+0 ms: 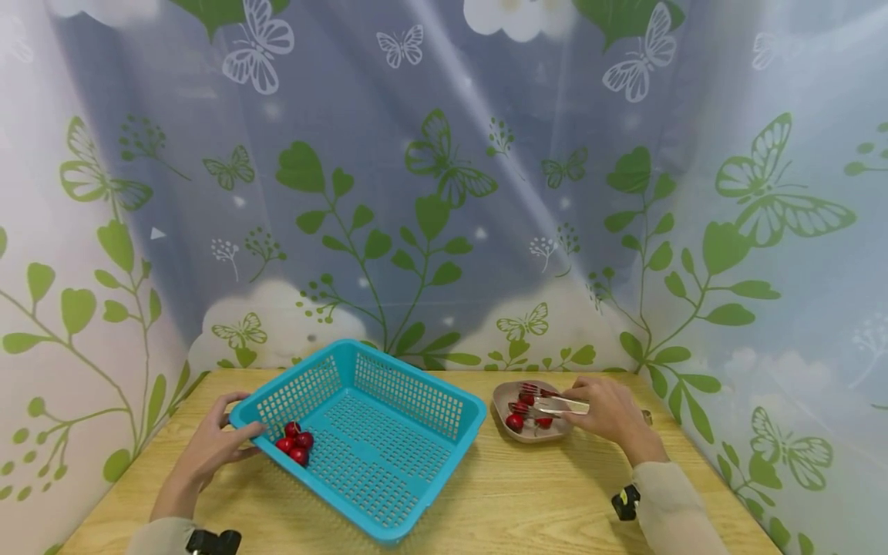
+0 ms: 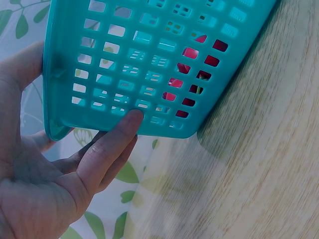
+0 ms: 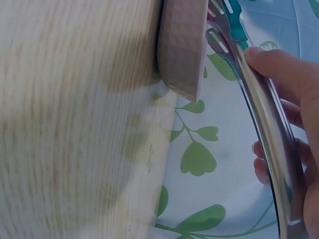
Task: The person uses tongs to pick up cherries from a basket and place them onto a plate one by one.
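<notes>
My left hand point(image 1: 216, 438) grips the left corner of a blue plastic basket point(image 1: 361, 447), thumb over the rim and fingers against the outer wall. Several red cherries point(image 1: 299, 455) lie bunched inside that corner; in the left wrist view they show through the wall's holes. At the right, my right hand point(image 1: 613, 412) holds metal tongs point(image 3: 266, 124) with slotted ends, thumb along one arm. The tong ends reach into a small pinkish-beige bowl point(image 1: 530, 437) among more cherries point(image 1: 514, 422). I cannot tell whether the tongs pinch a cherry.
The wooden table point(image 1: 499, 501) carries the basket at left centre and the bowl at right, a gap of bare wood between them. A curtain point(image 1: 444, 231) printed with butterflies and leaves hangs right behind the table and along both sides.
</notes>
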Motion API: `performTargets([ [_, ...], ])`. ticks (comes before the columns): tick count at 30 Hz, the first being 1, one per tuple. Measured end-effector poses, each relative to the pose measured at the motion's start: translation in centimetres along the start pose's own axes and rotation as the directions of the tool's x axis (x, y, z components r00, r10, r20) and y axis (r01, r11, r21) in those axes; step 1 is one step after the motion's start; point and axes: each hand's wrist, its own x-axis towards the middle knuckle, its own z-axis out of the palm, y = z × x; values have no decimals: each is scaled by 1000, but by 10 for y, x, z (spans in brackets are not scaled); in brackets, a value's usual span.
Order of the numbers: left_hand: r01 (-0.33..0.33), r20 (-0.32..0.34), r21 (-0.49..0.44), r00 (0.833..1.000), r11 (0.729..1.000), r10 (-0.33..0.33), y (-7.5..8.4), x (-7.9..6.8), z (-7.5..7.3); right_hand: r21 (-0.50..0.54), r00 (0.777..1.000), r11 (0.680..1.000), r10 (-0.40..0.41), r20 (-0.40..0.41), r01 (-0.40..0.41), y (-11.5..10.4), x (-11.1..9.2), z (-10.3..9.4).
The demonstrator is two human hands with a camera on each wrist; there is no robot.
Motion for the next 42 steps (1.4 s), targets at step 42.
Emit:
performTargets([
  [42, 1, -6, 18, 1000, 1000, -1, -1, 1, 0, 6, 819, 906, -381, -429, 424, -96, 70, -53],
])
